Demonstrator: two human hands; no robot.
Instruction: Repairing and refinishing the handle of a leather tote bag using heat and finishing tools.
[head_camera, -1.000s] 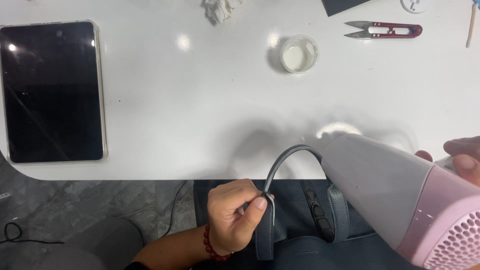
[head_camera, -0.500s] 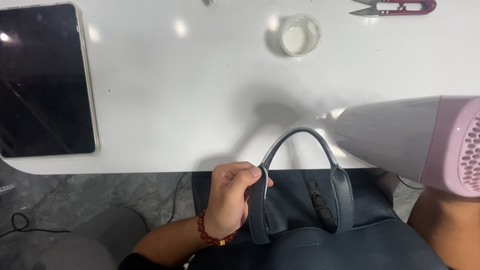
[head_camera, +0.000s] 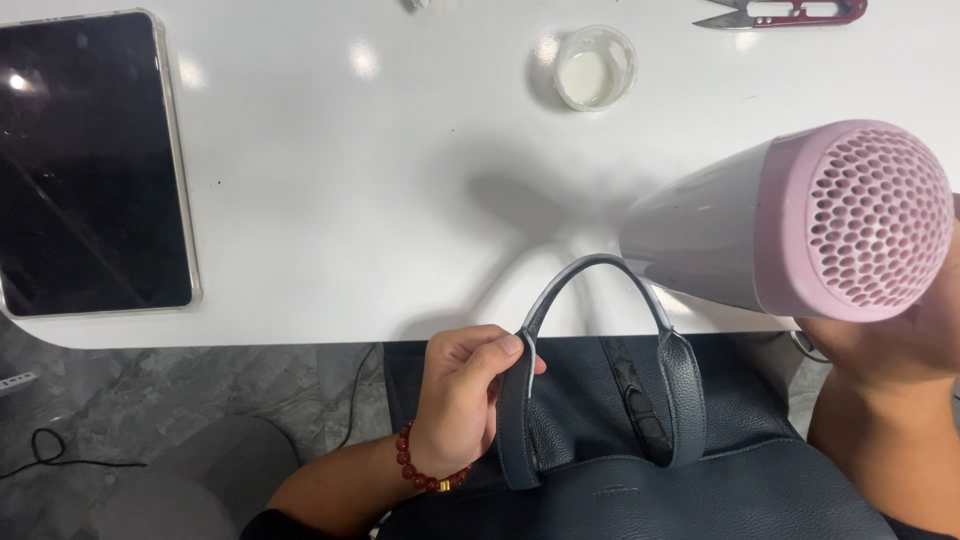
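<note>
Worktop (head_camera: 420, 200): white, stretching away in front of both my hands; its near edge runs just beyond my left knuckles, and the rounded left corner sits far out to my left.
Bag (head_camera: 640, 470): dark navy leather, resting on my lap below the worktop edge, between my two hands.
Tablet (head_camera: 90, 165): dark screen in a clear case, lying flat well to the left of and beyond my left hand, near the worktop's left edge.
Hair dryer (head_camera: 790, 220): pink and pale grey, held up in the air at my right, grille end toward me, nozzle aimed down-left at the top of the handle arch.
Handle (head_camera: 600, 275): grey strap loop standing up over the worktop edge, its arch just beside the dryer's nozzle.
Left hand (head_camera: 465, 395): curled tight round the handle's left leg, thumb pressed on the strap, a red bead bracelet (head_camera: 425, 470) at the wrist.
Right hand (head_camera: 890, 345): wrapped under the dryer's body, evidently gripping its grip; fingers mostly hidden behind it.
Cup (head_camera: 597, 68): small clear cup with whitish liquid, well beyond both hands.
Snips (head_camera: 790, 12): red-handled thread snips at the far edge, beyond my right hand.
Step in hand: I judge I am blowing air on the handle while steadying it.
Next move: likely calls for turning the strap, keeping my fingers out of the airflow.
Open room: bare worktop between tablet and handle; right side crowded by the dryer.
</note>
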